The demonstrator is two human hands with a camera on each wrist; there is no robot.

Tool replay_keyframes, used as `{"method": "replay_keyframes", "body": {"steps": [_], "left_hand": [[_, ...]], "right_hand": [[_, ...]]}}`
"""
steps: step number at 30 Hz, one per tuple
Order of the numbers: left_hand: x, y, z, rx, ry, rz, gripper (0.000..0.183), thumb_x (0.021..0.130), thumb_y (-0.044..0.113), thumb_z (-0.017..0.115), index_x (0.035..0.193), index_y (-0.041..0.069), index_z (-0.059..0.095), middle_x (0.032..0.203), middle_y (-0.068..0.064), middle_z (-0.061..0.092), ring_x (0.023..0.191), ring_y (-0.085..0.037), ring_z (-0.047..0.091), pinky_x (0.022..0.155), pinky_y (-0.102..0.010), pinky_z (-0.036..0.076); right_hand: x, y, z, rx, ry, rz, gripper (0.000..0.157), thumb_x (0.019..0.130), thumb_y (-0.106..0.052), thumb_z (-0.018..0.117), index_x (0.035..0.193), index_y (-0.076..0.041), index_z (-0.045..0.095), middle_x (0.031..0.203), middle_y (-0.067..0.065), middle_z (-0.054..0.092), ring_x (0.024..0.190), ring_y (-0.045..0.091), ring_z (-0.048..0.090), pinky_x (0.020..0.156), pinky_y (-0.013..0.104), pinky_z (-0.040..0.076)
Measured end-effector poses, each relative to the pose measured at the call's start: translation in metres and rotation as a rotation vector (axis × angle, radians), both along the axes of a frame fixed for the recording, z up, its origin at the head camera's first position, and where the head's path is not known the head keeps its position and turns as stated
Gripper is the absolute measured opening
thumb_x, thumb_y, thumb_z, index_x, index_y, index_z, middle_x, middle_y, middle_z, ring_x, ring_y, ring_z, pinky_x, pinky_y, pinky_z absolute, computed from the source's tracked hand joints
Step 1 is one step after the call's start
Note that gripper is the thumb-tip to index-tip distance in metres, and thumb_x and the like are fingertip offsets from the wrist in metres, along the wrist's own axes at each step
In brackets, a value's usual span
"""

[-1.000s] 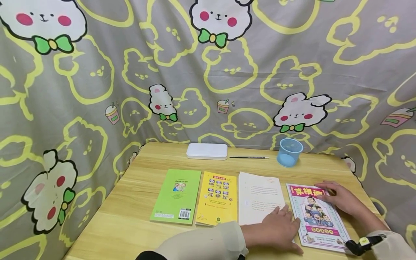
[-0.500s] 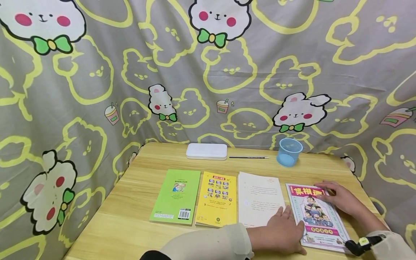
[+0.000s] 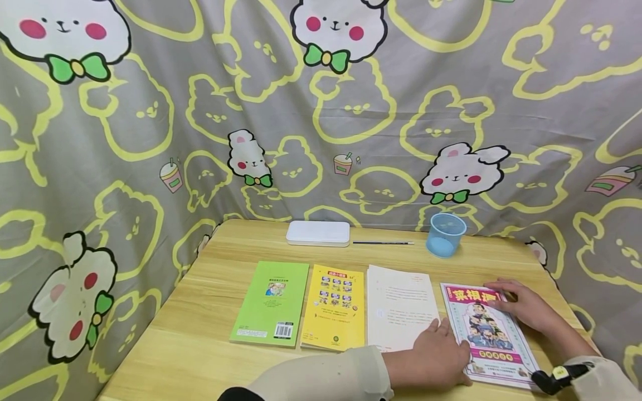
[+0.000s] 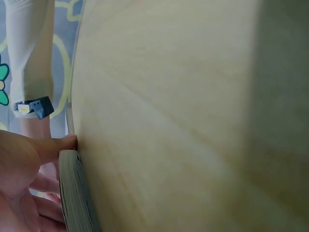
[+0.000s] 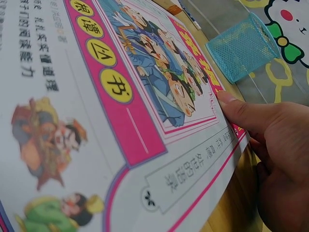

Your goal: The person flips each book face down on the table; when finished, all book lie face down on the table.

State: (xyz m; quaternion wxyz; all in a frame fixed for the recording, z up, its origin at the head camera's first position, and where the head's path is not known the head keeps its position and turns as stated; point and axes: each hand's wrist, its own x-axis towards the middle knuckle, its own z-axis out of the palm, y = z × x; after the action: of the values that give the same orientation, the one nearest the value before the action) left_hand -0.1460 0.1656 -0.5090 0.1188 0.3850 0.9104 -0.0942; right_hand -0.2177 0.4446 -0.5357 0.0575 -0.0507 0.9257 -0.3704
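Observation:
My left hand [image 3: 440, 356] lies over the lower right of a white book [image 3: 398, 309], its fingers stretched out across the cover. In the left wrist view, the thumb [image 4: 65, 141] reaches past the corner of the page block [image 4: 75, 193]. To the right, my right hand [image 3: 524, 309] holds the upper right edge of a pink-bordered picture-cover book [image 3: 489, 334]. The right wrist view has the thumb [image 5: 231, 102] on the cover and the other fingers bent below the edge. That book lies at a slight slant beside the white one.
A yellow book [image 3: 333, 309] and a green book [image 3: 273, 303] lie in line to the left. Behind them are a white case [image 3: 318, 233], a pencil [image 3: 383, 243] and a blue mesh cup [image 3: 446, 235]. A patterned curtain [image 3: 351, 128] borders the wooden table [image 3: 170, 334].
My left hand has slid slightly to the right, toward the pink-bordered book. My right hand has kept its place on that book, and the other books have not moved.

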Motion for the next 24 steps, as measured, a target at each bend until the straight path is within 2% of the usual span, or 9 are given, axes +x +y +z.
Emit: {"method": "replay_keyframes", "body": {"steps": [6, 15, 17, 19, 22, 24], "left_hand": [[-0.001, -0.002, 0.002, 0.039, -0.016, -0.013, 0.059, 0.095, 0.069, 0.054, 0.145, 0.039, 0.054, 0.158, 0.009, 0.042, 0.154, -0.010, 0.023, 0.126, -0.030, 0.021], [-0.002, -0.008, 0.003, 0.175, -0.014, -0.049, 0.047, 0.095, 0.064, 0.061, 0.133, 0.036, 0.064, 0.153, -0.004, 0.050, 0.149, -0.019, 0.036, 0.123, -0.032, 0.029], [-0.002, -0.008, 0.005, 0.208, -0.002, -0.059, 0.047, 0.095, 0.063, 0.063, 0.133, 0.036, 0.064, 0.143, 0.000, 0.057, 0.140, -0.020, 0.046, 0.119, -0.029, 0.035], [-0.002, -0.008, 0.006, 0.240, 0.001, -0.066, 0.049, 0.094, 0.062, 0.064, 0.136, 0.036, 0.064, 0.128, 0.005, 0.062, 0.123, -0.014, 0.052, 0.107, -0.022, 0.041], [-0.003, -0.008, 0.009, 0.310, -0.030, -0.058, 0.053, 0.094, 0.059, 0.066, 0.142, 0.035, 0.061, 0.128, 0.002, 0.064, 0.117, -0.005, 0.051, 0.096, -0.018, 0.046], [-0.003, -0.008, 0.011, 0.358, -0.081, -0.038, 0.058, 0.095, 0.056, 0.067, 0.148, 0.035, 0.055, 0.140, -0.005, 0.061, 0.124, -0.009, 0.055, 0.093, -0.018, 0.049]], "right_hand": [[0.001, -0.001, 0.001, -0.007, -0.003, -0.002, 0.058, 0.098, -0.031, 0.071, 0.141, 0.005, 0.057, 0.155, 0.044, 0.024, 0.139, 0.070, 0.018, 0.103, 0.085, 0.017], [0.001, -0.002, 0.003, 0.001, 0.003, 0.001, 0.057, 0.099, -0.029, 0.070, 0.141, 0.006, 0.056, 0.155, 0.044, 0.023, 0.138, 0.070, 0.018, 0.103, 0.085, 0.018], [0.001, -0.002, 0.003, 0.012, 0.015, 0.005, 0.056, 0.099, -0.028, 0.070, 0.141, 0.006, 0.056, 0.155, 0.045, 0.024, 0.138, 0.070, 0.019, 0.102, 0.085, 0.019], [0.001, -0.002, 0.004, 0.020, 0.026, 0.008, 0.055, 0.099, -0.028, 0.070, 0.140, 0.006, 0.057, 0.154, 0.045, 0.026, 0.137, 0.070, 0.020, 0.102, 0.085, 0.019], [0.002, -0.003, 0.004, 0.027, 0.034, 0.015, 0.054, 0.099, -0.026, 0.070, 0.140, 0.006, 0.057, 0.153, 0.045, 0.027, 0.137, 0.070, 0.021, 0.102, 0.085, 0.020], [0.002, -0.003, 0.003, 0.031, 0.040, 0.016, 0.053, 0.099, -0.026, 0.070, 0.140, 0.006, 0.057, 0.153, 0.045, 0.028, 0.137, 0.070, 0.022, 0.102, 0.084, 0.021]]}}
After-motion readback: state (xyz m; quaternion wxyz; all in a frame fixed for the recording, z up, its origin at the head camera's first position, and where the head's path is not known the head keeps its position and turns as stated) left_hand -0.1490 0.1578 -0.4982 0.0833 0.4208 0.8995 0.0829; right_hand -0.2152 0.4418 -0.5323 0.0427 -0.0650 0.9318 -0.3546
